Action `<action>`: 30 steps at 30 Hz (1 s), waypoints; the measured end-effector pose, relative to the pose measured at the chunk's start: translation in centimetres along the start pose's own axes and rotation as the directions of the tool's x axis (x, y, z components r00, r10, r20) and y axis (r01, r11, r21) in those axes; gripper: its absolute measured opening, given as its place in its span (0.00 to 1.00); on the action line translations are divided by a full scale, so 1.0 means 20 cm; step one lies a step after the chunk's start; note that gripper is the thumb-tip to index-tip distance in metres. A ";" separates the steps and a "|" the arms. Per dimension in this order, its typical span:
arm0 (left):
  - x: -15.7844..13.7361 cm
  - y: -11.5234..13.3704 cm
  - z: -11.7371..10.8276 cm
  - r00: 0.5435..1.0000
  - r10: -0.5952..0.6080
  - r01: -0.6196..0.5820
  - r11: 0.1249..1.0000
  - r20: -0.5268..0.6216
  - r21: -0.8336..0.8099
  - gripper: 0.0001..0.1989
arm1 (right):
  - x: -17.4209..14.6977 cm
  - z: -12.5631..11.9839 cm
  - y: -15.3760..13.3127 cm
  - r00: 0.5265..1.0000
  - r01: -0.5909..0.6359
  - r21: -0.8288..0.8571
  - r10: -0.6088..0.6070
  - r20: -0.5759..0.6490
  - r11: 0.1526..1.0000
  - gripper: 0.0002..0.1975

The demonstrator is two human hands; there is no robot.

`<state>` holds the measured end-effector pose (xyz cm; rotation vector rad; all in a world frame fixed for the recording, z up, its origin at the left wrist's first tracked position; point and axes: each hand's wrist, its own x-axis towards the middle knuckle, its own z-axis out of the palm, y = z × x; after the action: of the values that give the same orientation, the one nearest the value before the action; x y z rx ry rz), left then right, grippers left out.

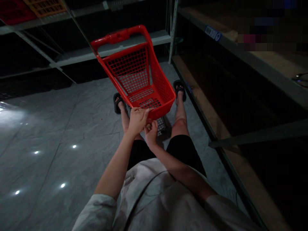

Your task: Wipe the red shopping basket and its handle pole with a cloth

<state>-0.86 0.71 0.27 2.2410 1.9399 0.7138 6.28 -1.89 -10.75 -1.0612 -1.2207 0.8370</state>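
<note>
A small red plastic shopping cart (pixel 157 77) with lattice walls stands between my legs, its handle at the far end. My left hand (pixel 138 121) is closed on the near rim of its basket, thumb pointing right along the edge. Just below that rim, my right hand (pixel 151 132) has its fingers curled in close to the left one. Whatever the right fingers pinch is too dark and small to name. Inside the basket, the lattice floor shows through. Part of the cart's lower frame appears beneath my right hand.
Metal shelving (pixel 158 38) runs behind the cart, with red and orange crates (pixel 49 8) at upper left. A wooden-decked rack (pixel 223 48) stands close on the right, with a slanting beam (pixel 260 133). My sandalled feet flank the cart on the grey floor (pixel 79 118).
</note>
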 end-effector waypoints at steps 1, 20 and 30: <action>0.00 -0.01 0.00 1.000 -0.004 0.004 1.000 -0.005 -0.007 0.29 | 0.01 -0.01 -0.04 1.000 -0.002 0.015 0.002 -0.027 1.000 0.10; -0.14 -0.02 -0.08 0.994 0.033 -0.015 0.985 0.101 -0.173 0.23 | 0.67 -0.56 -0.42 0.942 0.332 -0.185 -0.316 0.112 0.925 0.11; -0.44 0.03 -0.19 0.955 0.287 -0.253 0.917 0.072 -0.309 0.17 | 0.92 -0.21 -0.42 -0.009 0.501 -0.350 0.409 0.912 0.792 0.13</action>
<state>-2.59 -8.62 1.38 2.3201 1.3775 0.8213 13.21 11.80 2.99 -0.7115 -3.0786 1.2377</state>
